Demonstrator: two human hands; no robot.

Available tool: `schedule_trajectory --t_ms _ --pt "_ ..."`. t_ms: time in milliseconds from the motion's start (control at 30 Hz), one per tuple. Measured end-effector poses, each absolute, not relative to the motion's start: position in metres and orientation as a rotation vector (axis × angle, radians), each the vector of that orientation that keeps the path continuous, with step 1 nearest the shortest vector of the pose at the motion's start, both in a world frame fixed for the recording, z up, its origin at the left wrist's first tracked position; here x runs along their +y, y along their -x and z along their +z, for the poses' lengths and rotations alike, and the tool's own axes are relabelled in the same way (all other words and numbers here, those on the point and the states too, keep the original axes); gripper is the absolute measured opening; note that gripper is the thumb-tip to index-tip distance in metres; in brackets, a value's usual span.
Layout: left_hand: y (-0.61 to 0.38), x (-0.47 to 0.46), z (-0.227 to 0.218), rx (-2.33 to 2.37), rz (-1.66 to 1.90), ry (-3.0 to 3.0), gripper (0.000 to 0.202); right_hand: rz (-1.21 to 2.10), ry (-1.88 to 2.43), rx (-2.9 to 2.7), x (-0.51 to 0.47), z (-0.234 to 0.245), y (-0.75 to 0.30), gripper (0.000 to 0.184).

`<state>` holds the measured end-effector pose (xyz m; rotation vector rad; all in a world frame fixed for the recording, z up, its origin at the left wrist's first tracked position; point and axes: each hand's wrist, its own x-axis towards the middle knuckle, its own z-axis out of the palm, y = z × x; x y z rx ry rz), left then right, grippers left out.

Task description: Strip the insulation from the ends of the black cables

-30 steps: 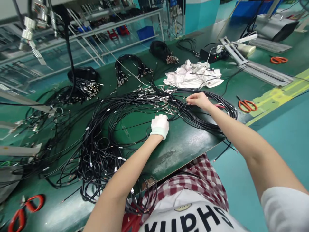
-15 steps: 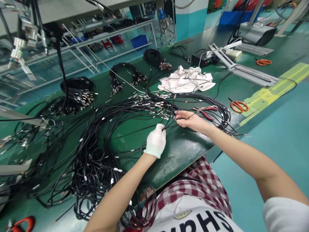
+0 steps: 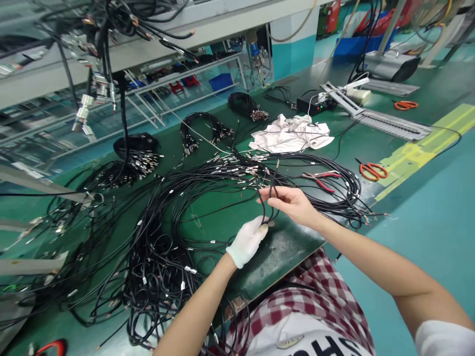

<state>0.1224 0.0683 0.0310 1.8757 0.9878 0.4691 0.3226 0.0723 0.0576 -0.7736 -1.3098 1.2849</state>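
My left hand (image 3: 248,241), in a white glove, is closed around a few black cables (image 3: 267,213) just above the green table. Bare-skinned, my right hand (image 3: 289,201) pinches the upper ends of those same cables between thumb and fingers. One cable end with a copper tip sticks up above the right fingers. Behind both hands lies a large looped bundle of black cables (image 3: 200,175) with white tags and metal terminals. Red-handled pliers (image 3: 323,180) rest on the bundle, right of my right hand.
Orange-handled scissors (image 3: 373,171) lie near the table's right edge, beside yellow tape (image 3: 415,153). A crumpled white cloth (image 3: 293,134) sits at the back. Tangled cables (image 3: 159,277) cover the left side. A metal shelf (image 3: 222,27) with hanging cables overhangs the upper left.
My left hand has moved right and slightly down, closer to my right hand. The held cables now stand up more plainly between the hands. The camera view has shifted a little.
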Motion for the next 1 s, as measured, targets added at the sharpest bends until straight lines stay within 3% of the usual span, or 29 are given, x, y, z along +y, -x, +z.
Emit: schedule_trajectory --t_ms 200,400,500,767,1000 --pt "-0.124 0.066 0.031 0.998 0.428 -1.961 0.025 1.231 0.878 -1.377 0.064 0.059 -0.312 0.026" --pt "-0.123 0.066 0.055 0.983 0.934 -1.841 0.037 1.02 0.975 -1.561 0.054 0.059 -0.305 0.02" --pt "-0.123 0.07 0.077 0.949 1.058 -1.821 0.029 0.934 1.009 -1.671 0.053 0.06 -0.304 0.02" --pt "-0.131 0.066 0.1 0.947 1.114 -1.637 0.023 1.159 1.033 -1.791 0.049 0.074 -0.31 0.037" --pt "-0.132 0.067 0.1 0.927 1.016 -1.389 0.025 1.294 0.973 -1.858 0.052 0.081 -0.317 0.04"
